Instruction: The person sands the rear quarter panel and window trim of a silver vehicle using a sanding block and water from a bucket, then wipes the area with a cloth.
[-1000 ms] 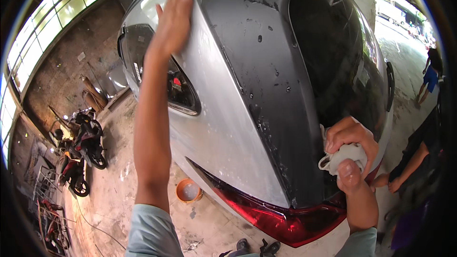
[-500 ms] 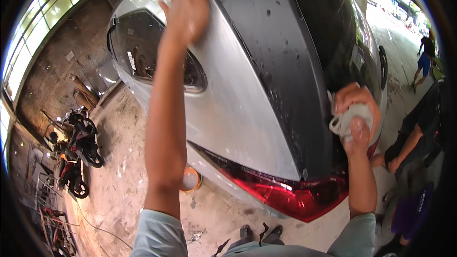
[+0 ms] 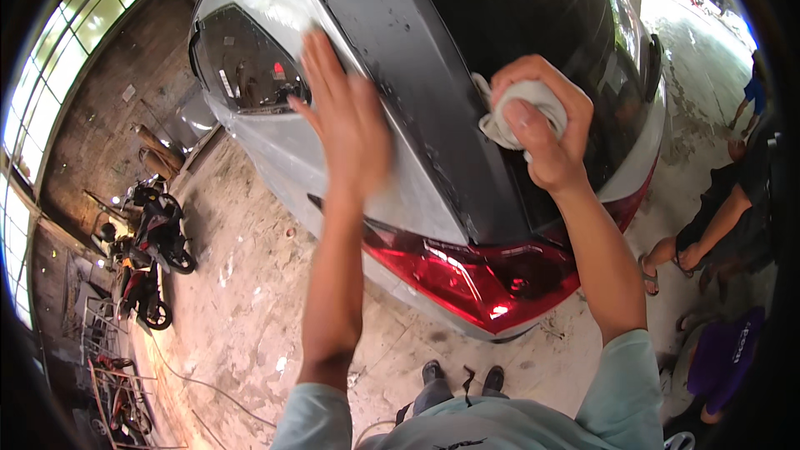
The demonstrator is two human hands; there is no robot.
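Note:
A silver car (image 3: 283,150) with a black panel (image 3: 392,75) and a red tail light (image 3: 475,275) stands in front of me. My left hand (image 3: 350,125) lies over the silver body panel beside the black one, its palm down and fingers stretched out, slightly blurred; whether it presses on the surface I cannot tell. In my right hand (image 3: 562,142) is a bunched white cloth (image 3: 502,125), gripped between thumb and curled fingers over the dark rear window (image 3: 467,0). Water drops dot the black panel.
Parked motorcycles (image 3: 162,225) stand to the left by the wall, near a metal frame (image 3: 104,333). A thin hose or cable (image 3: 208,383) runs over the floor. On the right are a person in dark clothes (image 3: 725,217) and another in purple (image 3: 721,358).
My left hand has come back toward me along the silver panel. The right hand, still with the cloth, has moved left and farther away over the car. The view has shifted too.

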